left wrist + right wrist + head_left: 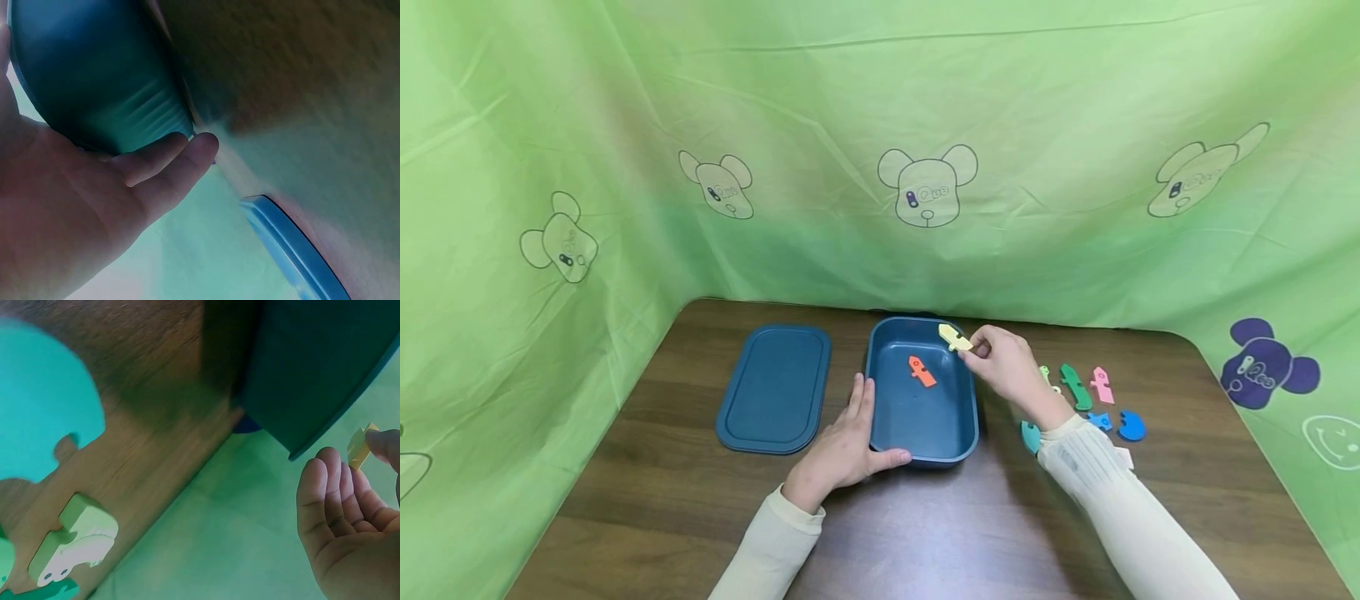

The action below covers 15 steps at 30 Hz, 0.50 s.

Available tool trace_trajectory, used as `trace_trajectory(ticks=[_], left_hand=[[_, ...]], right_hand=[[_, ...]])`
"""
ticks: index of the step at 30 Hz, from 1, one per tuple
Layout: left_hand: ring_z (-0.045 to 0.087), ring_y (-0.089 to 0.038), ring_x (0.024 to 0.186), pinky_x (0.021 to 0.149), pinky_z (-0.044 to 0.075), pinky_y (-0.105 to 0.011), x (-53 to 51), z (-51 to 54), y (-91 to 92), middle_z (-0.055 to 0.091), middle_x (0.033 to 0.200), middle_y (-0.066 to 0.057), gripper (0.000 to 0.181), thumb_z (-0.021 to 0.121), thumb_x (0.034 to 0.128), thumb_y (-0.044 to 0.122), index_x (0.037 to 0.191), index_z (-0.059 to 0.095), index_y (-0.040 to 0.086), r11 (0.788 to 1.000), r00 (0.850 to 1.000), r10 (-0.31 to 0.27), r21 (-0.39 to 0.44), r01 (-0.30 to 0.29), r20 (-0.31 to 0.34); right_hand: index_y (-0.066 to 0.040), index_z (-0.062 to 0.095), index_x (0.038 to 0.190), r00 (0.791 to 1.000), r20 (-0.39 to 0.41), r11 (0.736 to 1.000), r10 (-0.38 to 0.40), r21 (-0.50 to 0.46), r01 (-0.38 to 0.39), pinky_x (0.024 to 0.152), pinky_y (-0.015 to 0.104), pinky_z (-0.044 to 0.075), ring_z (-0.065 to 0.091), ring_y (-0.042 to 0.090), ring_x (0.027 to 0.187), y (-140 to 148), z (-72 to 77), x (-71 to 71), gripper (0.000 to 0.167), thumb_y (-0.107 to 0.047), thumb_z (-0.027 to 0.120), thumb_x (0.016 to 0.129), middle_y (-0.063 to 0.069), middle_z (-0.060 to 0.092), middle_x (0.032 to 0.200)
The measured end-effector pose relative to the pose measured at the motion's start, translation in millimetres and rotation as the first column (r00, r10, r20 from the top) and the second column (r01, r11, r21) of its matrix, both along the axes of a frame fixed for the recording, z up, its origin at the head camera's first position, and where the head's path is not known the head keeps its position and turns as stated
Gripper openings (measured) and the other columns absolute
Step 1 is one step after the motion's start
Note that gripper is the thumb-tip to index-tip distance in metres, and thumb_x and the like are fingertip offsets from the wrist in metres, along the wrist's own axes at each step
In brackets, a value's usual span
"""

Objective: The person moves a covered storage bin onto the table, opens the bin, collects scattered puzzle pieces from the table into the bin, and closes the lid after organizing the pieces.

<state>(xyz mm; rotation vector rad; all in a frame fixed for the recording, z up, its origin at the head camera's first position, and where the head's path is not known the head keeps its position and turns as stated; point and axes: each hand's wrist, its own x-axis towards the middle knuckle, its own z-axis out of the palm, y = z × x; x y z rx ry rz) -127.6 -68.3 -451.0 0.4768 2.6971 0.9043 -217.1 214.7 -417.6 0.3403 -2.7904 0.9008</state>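
Note:
In the head view a dark blue box stands lidless on the table, with an orange puzzle piece lying on its floor. My left hand rests against the box's left side and near corner, fingers fairly straight along the wall and thumb over the front rim. Above the far right part of the box, my right hand pinches a yellow puzzle piece between thumb and fingers. The right wrist view shows this yellow piece at the fingertips, beside the box wall.
The blue lid lies flat left of the box. Several pieces lie to the right: a green one, a pink one, a blue rounded one and a teal one, partly under the right sleeve. A green curtain borders the table.

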Motion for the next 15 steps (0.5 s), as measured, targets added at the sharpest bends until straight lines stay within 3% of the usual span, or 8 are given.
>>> trace_trajectory(ticks=[15], left_hand=[[0.032,-0.046,0.143,0.107,0.036,-0.06,-1.1,-1.6,-0.8,-0.01,0.169,-0.009,0.121,0.07,0.0842,0.068,0.163,-0.003,0.012,1.0,1.0,0.003,0.009,-0.003,0.012]], right_hand=[[-0.006,0.065,0.095,0.998,0.062,0.999,0.01,0.03,-0.012,0.063,0.036,0.045,0.054,0.024,0.074,-17.1,-0.4,-11.7,0.018,-0.022,0.073,0.092,0.007,0.059,0.083]])
